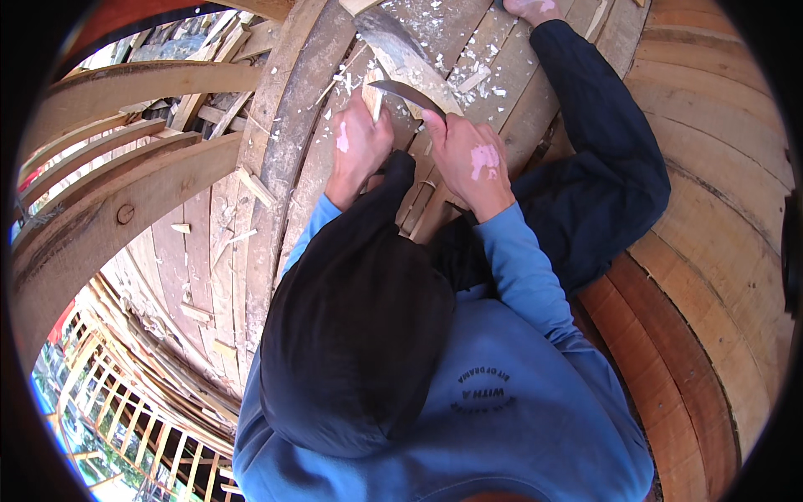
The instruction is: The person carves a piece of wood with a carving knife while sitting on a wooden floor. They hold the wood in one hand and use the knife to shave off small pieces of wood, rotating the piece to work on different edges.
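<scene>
My left hand (pixel 361 146) is closed around a short, pale stick of wood (pixel 373 90), whose upper end sticks out past the fingers. In my right hand (pixel 470 163) is a knife (pixel 407 92) with a dark, curved blade that points left. The blade's tip lies over or against the stick; whether it is cutting into it I cannot tell. The knife's handle is hidden inside my right hand. Beneath and beyond the blade, a pale wood block (pixel 431 85) with a dark grey far end rests on the planks.
Shavings (pixel 481 58) litter the plank floor (pixel 535 84). Curved wooden ribs (pixel 159 79) rise at left, and a planked wall (pixel 711 151) curves up at right. My bent legs, in dark trousers (pixel 615 167), flank the work. Wood scraps (pixel 255 186) lie at left.
</scene>
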A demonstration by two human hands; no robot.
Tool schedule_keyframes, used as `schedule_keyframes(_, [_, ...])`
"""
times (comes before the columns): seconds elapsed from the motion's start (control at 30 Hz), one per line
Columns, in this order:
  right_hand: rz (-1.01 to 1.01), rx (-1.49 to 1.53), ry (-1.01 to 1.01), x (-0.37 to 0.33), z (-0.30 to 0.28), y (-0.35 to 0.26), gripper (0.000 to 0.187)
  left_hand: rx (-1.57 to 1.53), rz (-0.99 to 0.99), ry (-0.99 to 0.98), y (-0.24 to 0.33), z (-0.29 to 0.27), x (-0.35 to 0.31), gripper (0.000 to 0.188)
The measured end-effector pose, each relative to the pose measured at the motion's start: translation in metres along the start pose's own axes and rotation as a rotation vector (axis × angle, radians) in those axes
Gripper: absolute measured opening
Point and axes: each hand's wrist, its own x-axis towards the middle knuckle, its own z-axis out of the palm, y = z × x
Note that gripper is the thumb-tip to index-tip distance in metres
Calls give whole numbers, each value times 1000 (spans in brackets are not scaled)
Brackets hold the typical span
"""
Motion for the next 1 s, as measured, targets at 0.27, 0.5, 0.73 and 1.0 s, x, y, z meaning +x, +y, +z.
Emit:
schedule_keyframes(0.27, [49,84,42,44,16,6,64,308,233,-108,-19,15,-17,27])
schedule_keyframes(0.5, [37,263,146,81,-1,28,67,-114,-35,1,1,-3,-15,36])
schedule_keyframes(0.73, [483,885,-323,48,15,77,55,-93,165,-83,-19,-8,-7,32])
schedule_keyframes(1.0, [434,957,-352,39,6,74,57,-465,-24,-116,-10,-11,-2,23])
